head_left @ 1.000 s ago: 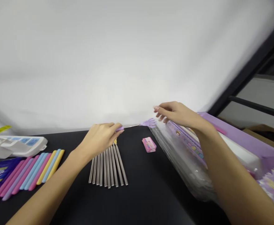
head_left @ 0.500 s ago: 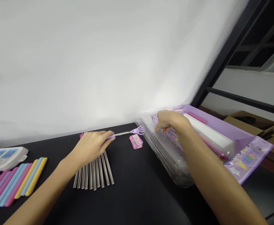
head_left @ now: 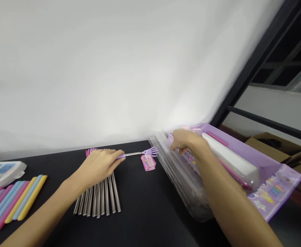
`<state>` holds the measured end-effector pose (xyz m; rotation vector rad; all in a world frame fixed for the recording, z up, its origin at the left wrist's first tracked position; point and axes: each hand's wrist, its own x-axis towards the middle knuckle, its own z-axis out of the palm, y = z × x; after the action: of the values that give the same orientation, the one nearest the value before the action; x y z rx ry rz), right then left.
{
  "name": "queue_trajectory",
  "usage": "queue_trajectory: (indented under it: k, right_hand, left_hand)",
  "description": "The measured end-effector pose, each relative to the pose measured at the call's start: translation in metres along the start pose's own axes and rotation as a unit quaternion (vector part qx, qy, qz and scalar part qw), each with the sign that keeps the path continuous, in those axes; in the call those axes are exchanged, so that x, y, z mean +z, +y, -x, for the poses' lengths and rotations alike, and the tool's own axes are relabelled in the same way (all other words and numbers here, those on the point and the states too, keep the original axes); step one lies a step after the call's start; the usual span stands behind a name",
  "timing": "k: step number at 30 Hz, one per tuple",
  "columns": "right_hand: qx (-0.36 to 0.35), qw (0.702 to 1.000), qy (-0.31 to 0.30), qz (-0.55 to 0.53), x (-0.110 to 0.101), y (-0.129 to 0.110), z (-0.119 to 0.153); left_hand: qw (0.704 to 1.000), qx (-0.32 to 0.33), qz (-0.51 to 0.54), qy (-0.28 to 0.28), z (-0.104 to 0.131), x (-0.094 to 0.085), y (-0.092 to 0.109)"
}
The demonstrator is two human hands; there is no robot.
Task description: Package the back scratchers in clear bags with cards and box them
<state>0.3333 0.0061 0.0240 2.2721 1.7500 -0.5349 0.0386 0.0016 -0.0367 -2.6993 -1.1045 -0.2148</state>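
Observation:
My left hand [head_left: 99, 166] is closed around the purple grip of a back scratcher [head_left: 134, 154]. Its thin metal shaft points right, ending in a purple claw-shaped head above a small stack of pink printed cards [head_left: 148, 162]. Beneath that hand, several metal rods [head_left: 99, 200] lie fanned out, pink and purple claw heads showing behind it. My right hand [head_left: 184, 140] has its fingers curled down on a stack of clear plastic bags [head_left: 175, 178] with purple printed headers, apparently pinching the top bag; the fingertips are partly hidden.
Coloured plastic handles [head_left: 16, 202] lie in a row at the left, near a white device with blue panels [head_left: 5, 169]. A purple printed container [head_left: 276, 192] holding a white block [head_left: 230, 161] stands at the right. Cardboard boxes [head_left: 271, 147] sit beyond a black frame [head_left: 271, 121].
The view has shifted slightly, so the tabletop things appear a little lower. My left hand still grips the back scratcher, and my right hand stays at the bags.

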Motion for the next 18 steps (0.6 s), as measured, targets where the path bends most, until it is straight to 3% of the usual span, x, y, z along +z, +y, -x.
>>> queue_trajectory:
  k: [18]
  right_hand:
    - [-0.024,0.999,-0.021,0.002,0.006,0.005,-0.014]
  left_hand:
    - [1.000,-0.004,0.017,-0.011,0.000,-0.001,-0.003]
